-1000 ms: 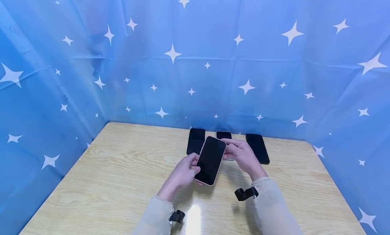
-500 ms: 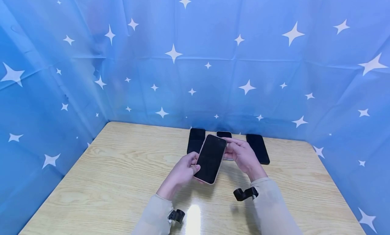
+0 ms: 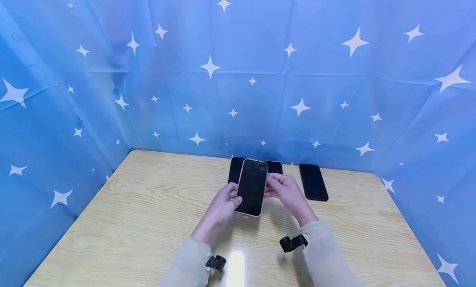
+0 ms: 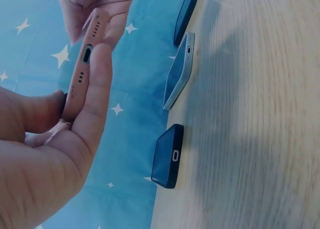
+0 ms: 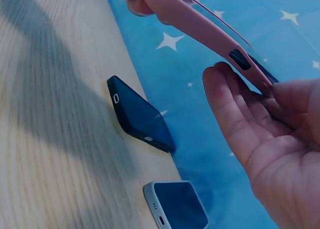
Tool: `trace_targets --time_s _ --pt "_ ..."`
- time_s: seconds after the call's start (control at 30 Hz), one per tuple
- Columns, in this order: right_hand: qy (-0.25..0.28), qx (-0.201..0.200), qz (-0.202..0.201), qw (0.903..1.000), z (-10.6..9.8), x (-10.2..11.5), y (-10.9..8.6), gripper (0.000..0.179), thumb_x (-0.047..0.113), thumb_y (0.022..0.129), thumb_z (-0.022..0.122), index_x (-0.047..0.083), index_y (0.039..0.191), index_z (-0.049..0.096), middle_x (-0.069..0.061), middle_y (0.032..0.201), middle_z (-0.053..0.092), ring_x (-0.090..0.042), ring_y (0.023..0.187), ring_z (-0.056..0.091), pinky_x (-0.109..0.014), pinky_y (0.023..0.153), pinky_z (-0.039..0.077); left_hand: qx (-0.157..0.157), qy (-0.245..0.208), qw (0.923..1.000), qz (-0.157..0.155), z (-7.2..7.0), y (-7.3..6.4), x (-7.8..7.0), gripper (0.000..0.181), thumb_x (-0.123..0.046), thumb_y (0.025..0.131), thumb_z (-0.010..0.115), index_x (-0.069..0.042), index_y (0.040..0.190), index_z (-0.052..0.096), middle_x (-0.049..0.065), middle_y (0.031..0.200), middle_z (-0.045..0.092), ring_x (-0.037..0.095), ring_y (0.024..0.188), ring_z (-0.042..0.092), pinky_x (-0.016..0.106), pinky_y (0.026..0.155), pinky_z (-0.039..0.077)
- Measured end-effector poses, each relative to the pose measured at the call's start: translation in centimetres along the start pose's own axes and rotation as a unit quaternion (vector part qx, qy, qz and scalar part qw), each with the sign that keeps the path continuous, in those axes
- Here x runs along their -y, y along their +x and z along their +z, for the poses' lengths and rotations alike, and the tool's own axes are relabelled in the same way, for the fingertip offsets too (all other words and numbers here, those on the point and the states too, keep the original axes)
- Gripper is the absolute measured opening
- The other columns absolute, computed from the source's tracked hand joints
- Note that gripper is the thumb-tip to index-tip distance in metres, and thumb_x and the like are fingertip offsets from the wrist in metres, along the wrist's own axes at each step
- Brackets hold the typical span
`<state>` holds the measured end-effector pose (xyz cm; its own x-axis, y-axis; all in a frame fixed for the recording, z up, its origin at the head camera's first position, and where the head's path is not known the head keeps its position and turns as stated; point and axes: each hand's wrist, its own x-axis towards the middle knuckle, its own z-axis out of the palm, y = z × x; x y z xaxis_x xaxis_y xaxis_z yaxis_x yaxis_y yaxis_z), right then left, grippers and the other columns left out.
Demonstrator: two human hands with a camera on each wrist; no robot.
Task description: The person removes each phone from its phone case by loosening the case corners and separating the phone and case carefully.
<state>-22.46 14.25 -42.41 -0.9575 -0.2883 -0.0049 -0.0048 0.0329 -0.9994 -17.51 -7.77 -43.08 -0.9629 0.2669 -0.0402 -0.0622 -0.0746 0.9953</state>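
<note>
A phone [image 3: 252,187] in a pink case is held up above the table, its dark screen facing the head camera. My left hand [image 3: 222,202] grips its lower left side, thumb on the front edge and fingers behind. The left wrist view shows the bottom edge of the pink case [image 4: 75,91] with its charging-port cutout. On the phone's right side, my right hand [image 3: 288,192] pinches the edge. In the right wrist view, the thumb [image 5: 297,95] rests at the case's corner beside a side cutout, with the other fingers curled below it.
Three more phones lie along the table's back edge: a black one [image 3: 235,171] partly hidden behind the held phone, a light-rimmed one [image 3: 274,167], and another black one [image 3: 314,182] to the right. A blue star-patterned curtain [image 3: 178,92] hangs behind the wooden table [image 3: 130,221].
The pink-cased phone has moved slightly up and left and turned more upright, now overlapping the left black phone. My right hand has shifted left with it; both hands keep their hold.
</note>
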Motion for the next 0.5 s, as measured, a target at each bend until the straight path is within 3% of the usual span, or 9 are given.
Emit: trace_targets --time_s 0.5 --pt "-0.03 0.018 0.001 0.9994 0.75 -0.41 -0.19 0.035 0.01 0.11 0.049 -0.018 0.127 0.06 -0.012 0.093 0.074 -0.013 0.08 0.072 -0.03 0.08 0.064 -0.039 -0.012 0.9992 -0.004 0.01 0.8 -0.06 0.021 0.009 0.105 0.042 0.009 0.124 0.05 0.026 0.114 0.067 0.032 0.092 0.074 0.055 0.079 0.063"
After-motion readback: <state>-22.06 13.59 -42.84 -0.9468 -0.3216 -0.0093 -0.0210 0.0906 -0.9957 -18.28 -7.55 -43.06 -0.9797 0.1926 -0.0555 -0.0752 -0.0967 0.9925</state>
